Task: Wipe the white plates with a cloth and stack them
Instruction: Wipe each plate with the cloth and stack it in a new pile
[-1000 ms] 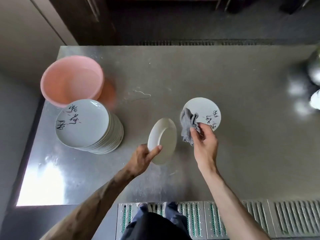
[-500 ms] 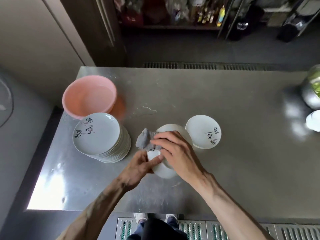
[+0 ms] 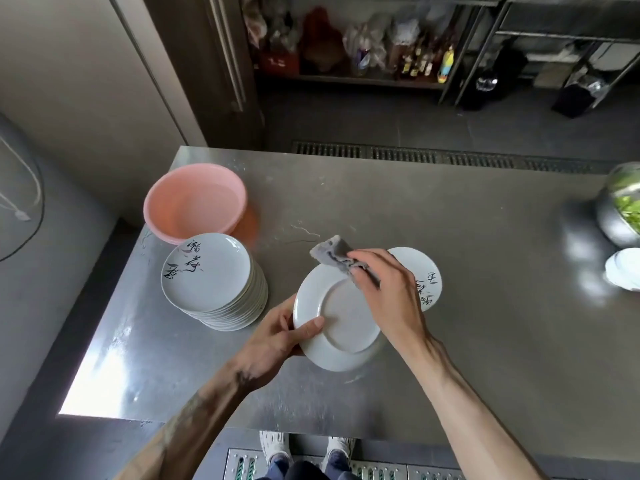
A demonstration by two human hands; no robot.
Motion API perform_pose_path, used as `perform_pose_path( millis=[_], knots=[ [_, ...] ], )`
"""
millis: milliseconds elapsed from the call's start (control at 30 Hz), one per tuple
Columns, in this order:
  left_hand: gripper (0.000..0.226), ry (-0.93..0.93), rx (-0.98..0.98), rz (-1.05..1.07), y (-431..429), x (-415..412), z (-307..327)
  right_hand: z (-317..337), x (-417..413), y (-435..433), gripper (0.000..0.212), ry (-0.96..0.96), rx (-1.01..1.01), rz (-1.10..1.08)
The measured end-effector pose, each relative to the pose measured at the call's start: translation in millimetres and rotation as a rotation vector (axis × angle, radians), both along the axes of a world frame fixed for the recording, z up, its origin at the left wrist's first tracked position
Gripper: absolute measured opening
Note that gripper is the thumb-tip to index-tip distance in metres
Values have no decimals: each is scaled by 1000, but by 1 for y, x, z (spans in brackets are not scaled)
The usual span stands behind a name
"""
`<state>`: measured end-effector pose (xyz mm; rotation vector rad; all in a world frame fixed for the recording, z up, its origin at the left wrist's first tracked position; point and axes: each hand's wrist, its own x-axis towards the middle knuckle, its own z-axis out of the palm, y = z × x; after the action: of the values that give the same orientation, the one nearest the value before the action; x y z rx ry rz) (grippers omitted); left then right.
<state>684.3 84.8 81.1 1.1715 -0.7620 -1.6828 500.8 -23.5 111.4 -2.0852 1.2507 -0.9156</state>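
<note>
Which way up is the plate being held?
Underside up: the plate shows its foot ring and no writing, while the left hand grips its rim.

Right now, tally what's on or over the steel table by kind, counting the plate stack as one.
Plate stack: 1
Loose plates: 2 (held plate, flat plate)
Pink basin: 1
Grey cloth: 1
Metal bowl: 1
Total: 6; the cut-off white item at the right edge is not counted.
</note>
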Motion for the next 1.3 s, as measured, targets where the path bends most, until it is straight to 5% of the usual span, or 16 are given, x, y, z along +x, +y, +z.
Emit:
perform_pose_path(
  millis=[167,367,533,700,867,1033,1200,1300],
  knots=[
    [49,29,1,23,3,-4,9,1,9,27,39,86,-114,223],
    [53,-4,-3,70,6,1,16,3,-4,7,25,36,-29,-42],
    [38,40,51,95,4,-5,21,10,13,29,39,91,-171,287],
    [52,87,15,48,6,-1,24,10,-4,3,25,48,-48,8],
    [51,187,27,32,5,-3,21,13,11,23,36,93,-149,248],
    [54,195,16,12,3,0,22,14,0,1,27,62,-65,22],
    [42,192,49,77,1,-4,19,15,16,24,46,93,-154,280],
    [51,156,7,54,1,1,19,15,10,3,33,77,-93,153]
  ],
)
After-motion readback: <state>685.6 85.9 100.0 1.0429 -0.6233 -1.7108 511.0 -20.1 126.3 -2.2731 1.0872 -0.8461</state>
